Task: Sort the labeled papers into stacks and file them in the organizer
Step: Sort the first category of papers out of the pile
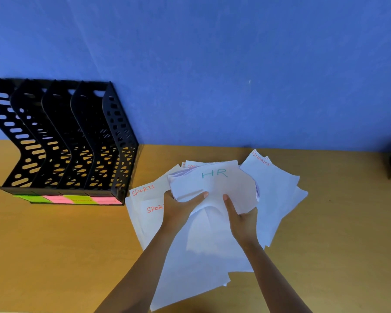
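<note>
Gripping the HR sheaf [215, 184], both hands hide lower sheets' labels.

Both hands [210, 211] forward, fingers curled

Two bare forearms run up to the left hand [178, 208] and the right hand [242, 216]. No sleeve covers either arm from the wrist back to the picture's lower edge. Both wrists and all visible fingers are without rings, watch, bands or gloves. The fingernails look short and unpainted, with pale tips.
</note>
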### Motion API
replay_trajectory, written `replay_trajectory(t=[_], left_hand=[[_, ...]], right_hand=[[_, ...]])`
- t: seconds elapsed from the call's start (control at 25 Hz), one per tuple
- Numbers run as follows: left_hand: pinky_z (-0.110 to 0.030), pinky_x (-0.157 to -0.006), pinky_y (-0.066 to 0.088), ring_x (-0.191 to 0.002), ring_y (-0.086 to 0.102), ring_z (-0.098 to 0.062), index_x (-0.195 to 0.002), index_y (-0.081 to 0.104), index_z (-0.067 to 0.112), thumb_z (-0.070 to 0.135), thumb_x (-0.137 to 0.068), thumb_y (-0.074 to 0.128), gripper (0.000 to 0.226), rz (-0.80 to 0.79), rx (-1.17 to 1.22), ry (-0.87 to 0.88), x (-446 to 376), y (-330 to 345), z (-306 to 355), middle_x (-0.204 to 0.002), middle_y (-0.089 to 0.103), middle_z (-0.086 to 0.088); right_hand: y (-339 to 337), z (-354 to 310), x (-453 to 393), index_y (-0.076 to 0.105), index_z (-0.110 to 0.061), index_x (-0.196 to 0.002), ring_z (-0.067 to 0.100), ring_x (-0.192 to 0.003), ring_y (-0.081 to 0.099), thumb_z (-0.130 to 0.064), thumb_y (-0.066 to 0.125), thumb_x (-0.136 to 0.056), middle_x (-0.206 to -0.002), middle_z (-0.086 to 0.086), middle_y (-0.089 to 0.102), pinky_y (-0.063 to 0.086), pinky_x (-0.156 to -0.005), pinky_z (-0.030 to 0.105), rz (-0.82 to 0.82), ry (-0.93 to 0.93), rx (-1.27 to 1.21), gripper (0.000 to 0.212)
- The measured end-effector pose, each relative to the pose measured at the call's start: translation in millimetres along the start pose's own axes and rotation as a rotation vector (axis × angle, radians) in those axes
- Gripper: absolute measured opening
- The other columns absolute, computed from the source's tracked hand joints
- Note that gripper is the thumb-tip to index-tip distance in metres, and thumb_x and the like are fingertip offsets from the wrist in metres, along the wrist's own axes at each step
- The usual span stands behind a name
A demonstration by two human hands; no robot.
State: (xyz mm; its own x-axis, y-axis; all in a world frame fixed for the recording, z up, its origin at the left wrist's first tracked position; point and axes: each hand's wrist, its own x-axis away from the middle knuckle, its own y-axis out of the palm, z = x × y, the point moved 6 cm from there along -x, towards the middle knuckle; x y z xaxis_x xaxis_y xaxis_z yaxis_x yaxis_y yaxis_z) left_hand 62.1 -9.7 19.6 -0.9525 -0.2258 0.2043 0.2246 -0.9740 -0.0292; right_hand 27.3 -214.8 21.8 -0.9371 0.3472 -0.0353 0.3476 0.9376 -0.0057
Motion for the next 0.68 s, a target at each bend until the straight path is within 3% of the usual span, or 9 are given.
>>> replay_trajectory(t=[0.12, 0.24, 0.32, 0.44, 0.56, 0.68], left_hand=[[-0.019, -0.065, 0.057, -0.088, 0.074, -0.009, -0.093, 0.074, 0.034, 0.028, -0.054, 0.098, 0.047, -0.001, 0.015, -0.057, -0.8, -0.9, -9.0, -0.090, 0.077, 0.013], [-0.020, -0.069, 0.057, -0.086, 0.073, -0.006, -0.094, 0.072, 0.039, 0.032, -0.051, 0.098, 0.051, 0.018, -0.026, -0.055, -4.6, -5.0, -11.9, -0.090, 0.076, 0.013], [-0.027, -0.079, 0.058, -0.093, 0.071, -0.010, -0.103, 0.068, 0.030, 0.034, -0.051, 0.098, 0.060, 0.011, -0.054, -0.077, -6.3, -6.4, -14.5, -0.099, 0.074, 0.009], [-0.035, -0.082, 0.061, -0.099, 0.073, -0.020, -0.109, 0.070, 0.017, 0.016, -0.060, 0.096, 0.056, -0.078, -0.001, -0.116, -4.1, 0.4, -22.1, -0.103, 0.076, -0.003], [-0.016, -0.062, 0.057, -0.084, 0.075, -0.008, -0.087, 0.076, 0.028, 0.020, -0.059, 0.096, 0.035, -0.071, 0.009, -0.092, -3.1, -2.7, -13.6, -0.087, 0.078, 0.010], [-0.013, -0.058, 0.054, -0.077, 0.074, -0.001, -0.084, 0.075, 0.045, 0.025, -0.060, 0.096, 0.038, -0.104, 0.018, -0.059, -7.4, -11.3, 1.3, -0.084, 0.077, 0.017]], right_hand=[[-0.7, 10.9, 3.6, 0.065, -0.060, -0.102, -0.002, -0.091, 0.070, -0.026, 0.076, -0.087, -0.098, -0.027, 0.073, 0.053, -0.068, 0.008, -0.027, 0.046, 0.070, 0.039], [-1.3, 13.3, 4.1, 0.064, -0.056, -0.111, -0.003, -0.096, 0.069, -0.028, 0.076, -0.087, -0.104, -0.026, 0.072, 0.055, -0.070, 0.010, -0.006, 0.028, 0.058, 0.038], [-1.1, 14.7, 4.0, 0.063, -0.050, -0.116, -0.003, -0.099, 0.069, -0.029, 0.077, -0.087, -0.108, -0.025, 0.072, 0.056, -0.073, 0.013, 0.000, 0.022, 0.059, 0.039], [-1.0, 20.6, 5.6, 0.066, -0.052, -0.103, -0.004, -0.092, 0.069, -0.029, 0.077, -0.086, -0.097, -0.030, 0.072, 0.058, -0.071, 0.017, -0.029, 0.097, 0.127, 0.030], [1.8, 9.6, 1.3, 0.065, -0.061, -0.098, -0.003, -0.089, 0.070, -0.029, 0.073, -0.089, -0.092, -0.032, 0.072, 0.055, -0.065, 0.011, -0.065, 0.066, 0.152, 0.034], [7.6, -9.3, -5.2, 0.071, -0.050, -0.094, 0.003, -0.085, 0.072, -0.029, 0.072, -0.091, -0.090, -0.023, 0.074, 0.055, -0.064, 0.014, -0.072, 0.024, 0.151, 0.021]])
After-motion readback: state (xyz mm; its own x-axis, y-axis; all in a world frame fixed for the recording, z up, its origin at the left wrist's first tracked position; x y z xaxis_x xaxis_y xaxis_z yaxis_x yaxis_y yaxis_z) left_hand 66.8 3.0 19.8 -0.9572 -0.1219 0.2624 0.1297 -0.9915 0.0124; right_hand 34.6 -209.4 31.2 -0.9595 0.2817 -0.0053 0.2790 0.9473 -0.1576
